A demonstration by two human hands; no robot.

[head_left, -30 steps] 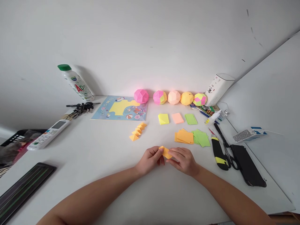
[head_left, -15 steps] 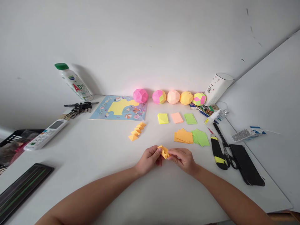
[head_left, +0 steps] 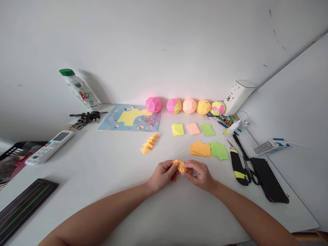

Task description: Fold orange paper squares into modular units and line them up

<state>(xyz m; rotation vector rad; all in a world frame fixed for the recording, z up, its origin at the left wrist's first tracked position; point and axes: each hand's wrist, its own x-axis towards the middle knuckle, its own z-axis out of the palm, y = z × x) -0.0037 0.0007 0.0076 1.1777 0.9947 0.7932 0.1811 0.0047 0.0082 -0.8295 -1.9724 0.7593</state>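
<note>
A small folded orange paper piece point(head_left: 180, 165) is pinched between my two hands just above the white table point(head_left: 107, 171). My left hand point(head_left: 164, 175) grips its left side with closed fingers. My right hand point(head_left: 199, 174) holds its right side, fingers curled round it. Behind my hands lie a stack of orange squares point(head_left: 201, 149) and green squares point(head_left: 219, 150). A row of several finished orange folded units point(head_left: 150, 143) lies to the left of them.
Several paper balls point(head_left: 189, 106) line the wall, with three sticky-note pads point(head_left: 193, 128) before them. Scissors point(head_left: 245, 160), a yellow-black cutter point(head_left: 238, 168) and a black case point(head_left: 269, 179) lie right. A remote point(head_left: 50, 147), keys point(head_left: 85, 118), a bottle point(head_left: 79, 89) and a picture sheet point(head_left: 130, 118) lie left.
My hands have drawn closer together and the orange piece has been folded smaller between the fingertips. Everything else on the table stays where it was.
</note>
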